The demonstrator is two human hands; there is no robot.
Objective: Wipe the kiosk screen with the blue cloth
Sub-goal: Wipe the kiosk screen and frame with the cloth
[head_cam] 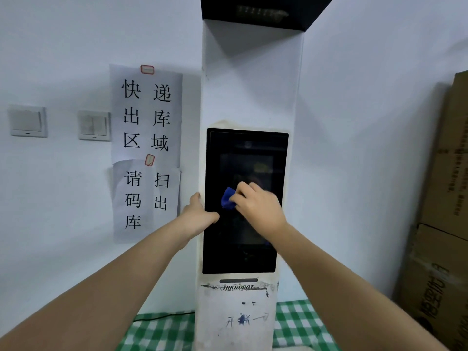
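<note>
Right hand (258, 209) pinches bunched cloth (228, 198) mid-screen (243, 249); left hand (200, 216) grips kiosk's left edge; cloth soft, light; glass likely slick, fragile.

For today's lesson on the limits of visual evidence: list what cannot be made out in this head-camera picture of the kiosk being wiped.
1. Most of the blue cloth: the right hand covers it.
2. The screen behind both hands; it is dark, so any dirt cannot be judged.
3. Left hand fingers: wrapped round the kiosk edge.
4. Cardboard boxes: cut off at the right edge, print blurred.
5. Kiosk top: cut off by the upper edge.
</note>
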